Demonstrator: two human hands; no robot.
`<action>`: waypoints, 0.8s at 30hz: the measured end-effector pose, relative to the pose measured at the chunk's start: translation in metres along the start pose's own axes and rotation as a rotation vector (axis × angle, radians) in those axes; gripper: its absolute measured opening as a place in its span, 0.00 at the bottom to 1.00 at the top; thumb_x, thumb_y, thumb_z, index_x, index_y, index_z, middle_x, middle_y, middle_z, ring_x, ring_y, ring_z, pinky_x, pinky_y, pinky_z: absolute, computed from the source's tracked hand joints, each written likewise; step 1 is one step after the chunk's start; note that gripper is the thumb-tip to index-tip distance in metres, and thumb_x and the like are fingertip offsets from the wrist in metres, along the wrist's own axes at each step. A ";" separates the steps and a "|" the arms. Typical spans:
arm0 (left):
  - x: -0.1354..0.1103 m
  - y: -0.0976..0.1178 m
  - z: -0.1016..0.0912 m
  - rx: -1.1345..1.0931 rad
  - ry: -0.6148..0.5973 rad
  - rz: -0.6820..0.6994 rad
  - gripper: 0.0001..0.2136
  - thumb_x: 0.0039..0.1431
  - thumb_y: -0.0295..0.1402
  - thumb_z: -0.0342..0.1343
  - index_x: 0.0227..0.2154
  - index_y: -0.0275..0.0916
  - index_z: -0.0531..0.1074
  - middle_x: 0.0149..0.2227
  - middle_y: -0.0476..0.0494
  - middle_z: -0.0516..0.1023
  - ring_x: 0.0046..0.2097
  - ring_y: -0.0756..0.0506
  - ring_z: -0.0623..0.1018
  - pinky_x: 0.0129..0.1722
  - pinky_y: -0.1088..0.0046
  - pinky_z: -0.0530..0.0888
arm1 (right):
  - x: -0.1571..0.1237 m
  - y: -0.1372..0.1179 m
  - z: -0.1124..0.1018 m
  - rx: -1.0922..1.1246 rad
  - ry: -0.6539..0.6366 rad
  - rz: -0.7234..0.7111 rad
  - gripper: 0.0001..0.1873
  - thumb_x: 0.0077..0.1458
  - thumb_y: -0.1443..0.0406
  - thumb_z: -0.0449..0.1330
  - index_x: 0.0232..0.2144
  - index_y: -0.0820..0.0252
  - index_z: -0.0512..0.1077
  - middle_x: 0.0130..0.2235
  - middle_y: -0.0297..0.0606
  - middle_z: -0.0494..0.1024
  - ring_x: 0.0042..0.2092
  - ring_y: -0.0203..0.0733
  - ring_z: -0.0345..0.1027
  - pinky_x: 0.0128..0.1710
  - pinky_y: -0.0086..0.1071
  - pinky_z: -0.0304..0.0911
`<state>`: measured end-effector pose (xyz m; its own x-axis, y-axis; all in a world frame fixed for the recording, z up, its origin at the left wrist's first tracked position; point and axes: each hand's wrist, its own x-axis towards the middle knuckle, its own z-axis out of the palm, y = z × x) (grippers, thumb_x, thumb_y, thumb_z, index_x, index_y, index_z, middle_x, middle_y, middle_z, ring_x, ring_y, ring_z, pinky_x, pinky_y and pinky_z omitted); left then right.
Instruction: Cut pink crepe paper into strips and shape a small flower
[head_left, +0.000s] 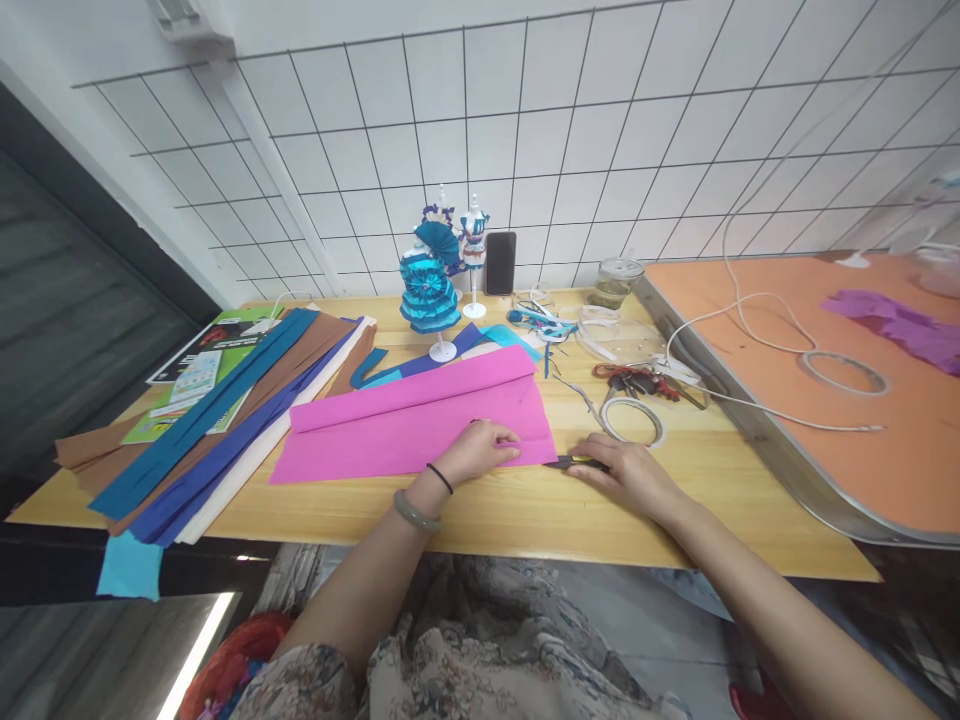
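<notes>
The pink sheet (420, 420) lies spread across the middle of the desk (525, 510), its far edge folded over, its near edge close to the person. The left hand (480, 450) rests on top of the sheet's near right corner, palm down, fingers loosely bent, pressing and not gripping. The right hand (626, 472) is just beside that corner on the bare wood, fingers closed over a slim dark tool (574, 462) whose tip meets the sheet's right edge; from here it could be a cutter or scissors, I can't make out which. The two hands sit near each other but apart, with the corner between them. A tape ring (634, 420) lies just behind the right hand. Long paper strips (225, 410) fan out left of the sheet, and paper dress figures (430, 290) stand behind it by the tiled wall.
</notes>
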<state>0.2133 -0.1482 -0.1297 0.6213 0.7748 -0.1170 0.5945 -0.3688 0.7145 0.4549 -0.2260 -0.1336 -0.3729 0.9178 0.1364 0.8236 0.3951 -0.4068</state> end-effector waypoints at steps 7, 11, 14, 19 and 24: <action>0.000 -0.001 -0.001 -0.006 0.004 0.030 0.11 0.49 0.37 0.54 0.30 0.36 0.76 0.29 0.48 0.77 0.33 0.49 0.71 0.34 0.77 0.65 | 0.000 0.001 0.000 -0.002 -0.019 0.003 0.16 0.55 0.54 0.51 0.39 0.54 0.71 0.40 0.41 0.75 0.40 0.44 0.70 0.40 0.36 0.64; 0.000 -0.002 0.000 -0.016 0.010 0.041 0.10 0.49 0.37 0.54 0.30 0.36 0.75 0.29 0.47 0.77 0.33 0.49 0.71 0.34 0.76 0.65 | 0.004 -0.003 -0.002 -0.006 -0.028 0.001 0.17 0.55 0.53 0.51 0.40 0.55 0.71 0.41 0.41 0.75 0.40 0.45 0.70 0.40 0.37 0.64; 0.000 -0.003 0.000 -0.011 0.014 0.051 0.10 0.49 0.36 0.54 0.29 0.36 0.75 0.29 0.48 0.76 0.33 0.49 0.71 0.34 0.76 0.65 | 0.007 -0.007 -0.002 -0.004 -0.030 -0.008 0.17 0.55 0.53 0.51 0.39 0.54 0.71 0.41 0.41 0.75 0.40 0.45 0.70 0.40 0.37 0.64; 0.000 -0.004 0.001 -0.002 0.016 0.061 0.10 0.50 0.36 0.53 0.29 0.36 0.75 0.28 0.48 0.76 0.32 0.49 0.71 0.34 0.77 0.65 | 0.009 -0.011 -0.001 -0.009 -0.033 -0.026 0.16 0.55 0.54 0.51 0.39 0.54 0.71 0.40 0.41 0.75 0.40 0.44 0.70 0.40 0.36 0.64; 0.001 -0.003 0.001 0.006 0.007 0.040 0.11 0.49 0.37 0.53 0.30 0.36 0.76 0.28 0.48 0.76 0.33 0.49 0.71 0.35 0.77 0.65 | 0.007 -0.009 0.002 -0.037 0.002 -0.043 0.15 0.55 0.55 0.52 0.39 0.55 0.71 0.39 0.41 0.76 0.38 0.43 0.71 0.38 0.35 0.64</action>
<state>0.2124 -0.1469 -0.1325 0.6410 0.7630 -0.0833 0.5721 -0.4025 0.7146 0.4445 -0.2229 -0.1308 -0.4078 0.8999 0.1545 0.8220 0.4355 -0.3669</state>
